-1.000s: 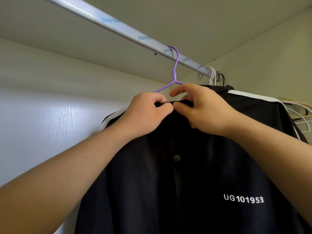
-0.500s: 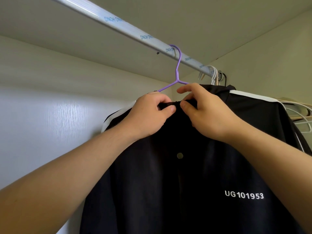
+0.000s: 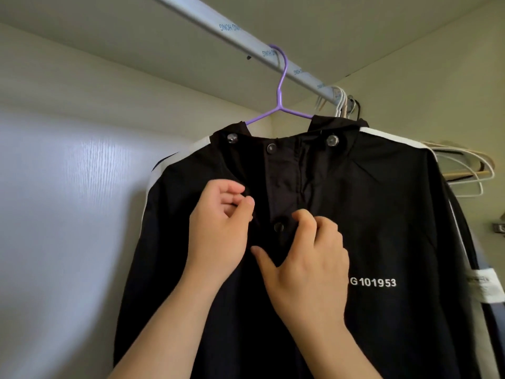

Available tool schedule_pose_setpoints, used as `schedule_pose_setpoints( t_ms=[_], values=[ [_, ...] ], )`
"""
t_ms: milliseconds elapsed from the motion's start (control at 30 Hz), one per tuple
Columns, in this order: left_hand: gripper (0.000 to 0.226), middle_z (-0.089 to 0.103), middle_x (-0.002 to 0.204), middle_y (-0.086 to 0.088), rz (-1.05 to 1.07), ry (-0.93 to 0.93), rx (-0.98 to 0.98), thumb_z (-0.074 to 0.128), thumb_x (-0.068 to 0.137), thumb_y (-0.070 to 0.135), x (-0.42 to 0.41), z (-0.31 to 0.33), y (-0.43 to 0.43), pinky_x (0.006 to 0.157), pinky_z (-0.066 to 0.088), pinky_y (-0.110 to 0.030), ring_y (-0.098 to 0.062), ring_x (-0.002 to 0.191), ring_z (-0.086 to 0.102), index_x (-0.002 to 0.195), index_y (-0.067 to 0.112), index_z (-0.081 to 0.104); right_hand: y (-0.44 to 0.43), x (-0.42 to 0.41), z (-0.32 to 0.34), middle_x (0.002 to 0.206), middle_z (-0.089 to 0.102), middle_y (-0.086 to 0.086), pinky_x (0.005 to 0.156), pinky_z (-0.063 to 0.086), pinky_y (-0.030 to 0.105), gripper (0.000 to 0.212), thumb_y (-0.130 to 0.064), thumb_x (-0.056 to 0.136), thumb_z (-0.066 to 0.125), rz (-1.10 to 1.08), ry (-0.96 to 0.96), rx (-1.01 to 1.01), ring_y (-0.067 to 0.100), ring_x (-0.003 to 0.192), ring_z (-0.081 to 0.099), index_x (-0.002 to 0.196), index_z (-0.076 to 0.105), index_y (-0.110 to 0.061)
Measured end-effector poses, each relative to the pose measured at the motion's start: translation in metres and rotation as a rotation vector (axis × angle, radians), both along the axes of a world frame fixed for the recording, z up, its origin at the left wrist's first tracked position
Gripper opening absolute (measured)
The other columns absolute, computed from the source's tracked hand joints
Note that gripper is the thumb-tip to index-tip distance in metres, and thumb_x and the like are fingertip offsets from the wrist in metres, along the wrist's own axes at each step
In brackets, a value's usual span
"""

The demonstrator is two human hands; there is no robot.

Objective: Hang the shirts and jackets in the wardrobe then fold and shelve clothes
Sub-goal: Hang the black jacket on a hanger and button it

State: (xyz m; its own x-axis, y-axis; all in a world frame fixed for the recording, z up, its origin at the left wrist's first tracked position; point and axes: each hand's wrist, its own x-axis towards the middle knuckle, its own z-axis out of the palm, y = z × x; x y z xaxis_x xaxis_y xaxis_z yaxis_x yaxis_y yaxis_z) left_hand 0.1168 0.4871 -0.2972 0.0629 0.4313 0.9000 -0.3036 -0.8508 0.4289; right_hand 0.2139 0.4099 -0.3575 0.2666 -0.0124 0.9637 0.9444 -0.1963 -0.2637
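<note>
Vs half a sec ago: both your hands have left the collar and dropped to chest level on the black jacket (image 3: 382, 214). The neck is now uncovered, w/ three snaps showing across it. The print now reads "G101953", its first letter hidden behind your R hand (image 3: 308, 263). The jacket hangs as before on the purple hanger (image 3: 281, 86), hook over the rail (image 3: 237, 31).

Hands vs jacket: your L hand (image 3: 221, 228) sits at the left edge of the front placket, fingers curled, thumb and index tips close together at the fabric. Can't tell if it actually pinches cloth. R hand is just right of the placket and lower, knuckles bent, thumb stretched out toward the L wrist, lying on the jacket front; can't tell if it grips anything either. One snap (image 3: 278, 227) sits between the two hands, uncovered. Jacket faces you, white stripes along both shoulders, placket slightly gapped below the collar.

Room: inside a wardrobe, pale wood-grain wall (image 3: 68, 187) on the left, plain ceiling panel above the rail. Further along the rail, behind the jacket, a bunch of empty white hangers (image 3: 464, 170). At the right edge another garment w/ a white tag (image 3: 483, 285), partly hidden.
</note>
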Motion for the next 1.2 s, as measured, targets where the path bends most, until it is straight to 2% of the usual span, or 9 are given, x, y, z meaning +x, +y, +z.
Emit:
schedule_pose_setpoints(
  t_ms=[167,267,433,533,633,700,833,1100,1200],
  values=[
    [0.014,0.072,0.082,0.005,-0.029,0.072,-0.046,0.067,0.089,0.016,0.002,-0.016,0.011,0.060,0.053,-0.017,-0.013,0.071,0.072,0.094,0.028,0.064,0.004,0.005,-0.005,0.090,0.057,-0.008,0.061,0.052,0.034,0.051,-0.027,0.086,0.072,0.194,0.076,-0.010,0.014,0.077,0.056,0.123,0.037,-0.025],
    [0.013,0.073,0.080,0.007,-0.006,0.125,-0.077,0.069,0.089,0.014,0.005,-0.019,0.010,0.061,0.054,-0.019,-0.011,0.070,0.072,0.091,0.026,0.067,0.007,0.008,-0.004,0.086,0.058,-0.010,0.063,0.052,0.031,0.043,-0.014,0.090,0.062,0.204,0.060,-0.036,0.012,0.076,0.057,0.129,0.044,-0.021],
    [0.008,0.071,0.072,0.018,0.183,0.180,0.003,0.078,0.082,0.027,0.011,-0.026,0.004,0.061,0.055,-0.015,0.001,0.067,0.069,0.080,0.029,0.070,0.005,0.017,-0.008,0.089,0.061,-0.022,0.069,0.049,0.013,0.036,-0.018,0.089,0.066,0.484,0.211,0.032,0.000,0.083,0.062,0.116,0.054,-0.039],
    [0.016,0.069,0.073,0.016,0.281,0.166,0.073,0.083,0.075,0.035,0.019,-0.030,-0.002,0.060,0.054,-0.015,0.002,0.066,0.067,0.082,0.030,0.069,0.002,0.019,-0.011,0.095,0.065,-0.027,0.074,0.046,0.007,0.021,-0.022,0.094,0.064,0.590,0.224,0.090,-0.004,0.087,0.065,0.109,0.063,-0.036],
    [0.031,0.060,0.083,0.017,0.486,0.177,0.117,0.079,0.072,0.055,0.026,-0.034,-0.004,0.064,0.056,-0.027,-0.003,0.071,0.062,0.088,0.033,0.063,-0.003,0.023,-0.011,0.087,0.068,-0.026,0.068,0.044,0.006,0.018,-0.025,0.100,0.055,0.640,0.282,0.083,-0.004,0.083,0.065,0.099,0.066,-0.039],
    [0.037,0.055,0.085,0.018,0.577,0.175,0.121,0.072,0.073,0.066,0.029,-0.035,-0.006,0.063,0.052,-0.025,-0.004,0.072,0.060,0.089,0.034,0.060,-0.008,0.025,-0.009,0.084,0.068,-0.026,0.063,0.042,0.005,0.025,-0.025,0.102,0.051,0.670,0.315,0.058,-0.005,0.080,0.064,0.090,0.062,-0.044],
    [0.035,0.054,0.094,0.016,0.618,0.168,0.123,0.068,0.080,0.062,0.034,-0.034,-0.007,0.058,0.039,-0.014,-0.007,0.071,0.060,0.096,0.031,0.062,-0.013,0.026,-0.006,0.084,0.066,-0.019,0.059,0.044,0.009,0.023,-0.027,0.104,0.046,0.705,0.325,-0.007,0.002,0.074,0.062,0.090,0.060,-0.038],
    [0.033,0.058,0.098,0.014,0.576,0.190,0.099,0.066,0.086,0.055,0.039,-0.033,-0.013,0.066,0.050,-0.022,-0.009,0.078,0.063,0.101,0.026,0.067,-0.015,0.025,-0.004,0.098,0.064,-0.034,0.070,0.042,0.003,0.027,-0.023,0.106,0.042,0.756,0.355,-0.035,-0.012,0.092,0.061,0.105,0.058,-0.044],
    [0.051,0.058,0.112,0.005,0.692,0.194,0.106,0.060,0.089,0.059,0.040,-0.034,-0.019,0.075,0.046,-0.023,-0.016,0.095,0.062,0.117,0.017,0.065,-0.013,0.028,-0.001,0.095,0.070,-0.022,0.072,0.047,0.014,0.030,-0.024,0.106,0.041,0.822,0.393,-0.032,-0.003,0.088,0.065,0.102,0.066,-0.040]
  ],
)
